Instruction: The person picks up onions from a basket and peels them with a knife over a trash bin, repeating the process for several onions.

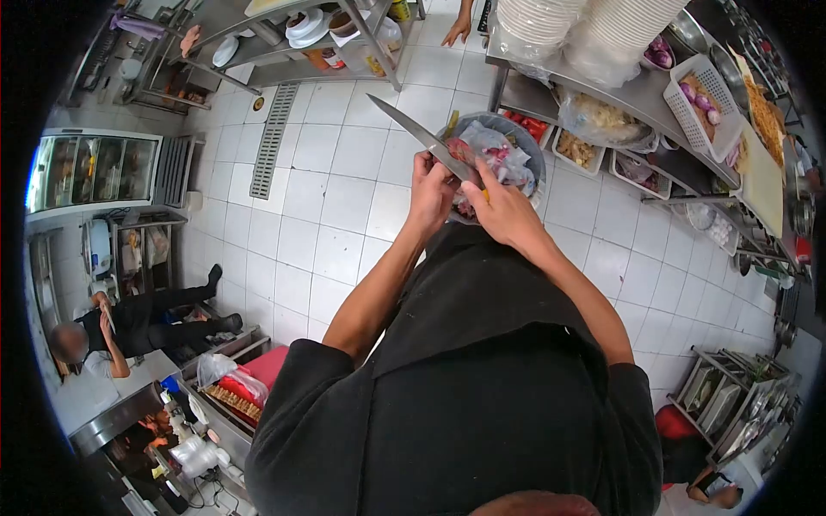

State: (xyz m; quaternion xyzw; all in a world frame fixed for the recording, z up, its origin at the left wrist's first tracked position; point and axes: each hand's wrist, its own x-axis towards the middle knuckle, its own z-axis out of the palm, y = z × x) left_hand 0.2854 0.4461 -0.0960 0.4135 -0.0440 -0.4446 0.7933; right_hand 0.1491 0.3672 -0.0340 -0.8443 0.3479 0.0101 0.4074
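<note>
A large knife [422,135] with a long wide blade points up and to the left over the bin. My right hand [506,211] is closed round its yellow handle. My left hand [430,191] is closed near the blade, its fingers bent beside a small reddish piece whose outline is unclear. Below both hands stands a round grey bin [535,163] lined with plastic, holding crumpled clear bags and reddish scraps. Part of the bin is hidden by my hands and the dark apron.
Steel shelving [632,101] at the right bears stacked white containers [538,26] and a white basket [705,107] of onions. A floor drain [274,142] lies left. A person [129,331] in black is at the left; another person's hand [457,32] shows at the top.
</note>
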